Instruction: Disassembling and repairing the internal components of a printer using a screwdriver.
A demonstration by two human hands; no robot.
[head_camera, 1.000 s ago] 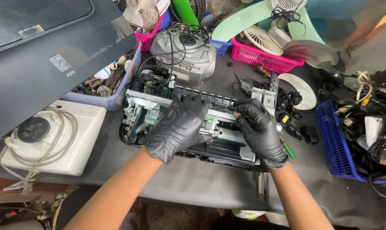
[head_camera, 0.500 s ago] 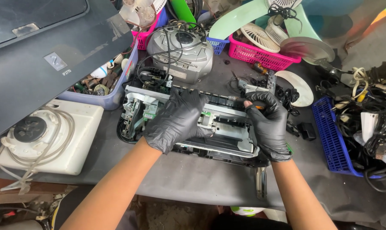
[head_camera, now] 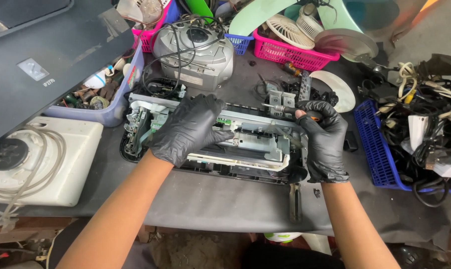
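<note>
Grey and crowded, the counter (head_camera: 225, 199) spreads below my view, its front strip bare and its back edge lined with clutter. I see a large dark printer lid (head_camera: 41, 69) leaning over the far left corner, and below it a white appliance (head_camera: 36, 167) with a pale cord looped on top. On the right a blue basket (head_camera: 380, 149) is crammed with tangled cables. At the back stand a pink basket (head_camera: 290, 52) holding white fan parts, a silver radio player (head_camera: 195, 55) with a black cord draped across it, and a lilac bin (head_camera: 116, 107) of small odds and ends.

At the centre lies the stripped printer chassis (head_camera: 250, 149), flat on the counter, its grey metal frame and cream plastic rail exposed, between my two forearms. My left hand (head_camera: 188, 129), in a black glove, presses down on the left half of the chassis, its fingers (head_camera: 218, 137) spread wide and flat over the frame, gripping nothing that I can make out. My right hand (head_camera: 325, 139), gloved the same, is at the chassis's right end, curled closed round the handle of a screwdriver (head_camera: 290, 110), whose shaft points left along the back edge of the frame. A small dark screw (head_camera: 316, 192) lies loose on the counter just beside my right wrist.
</note>
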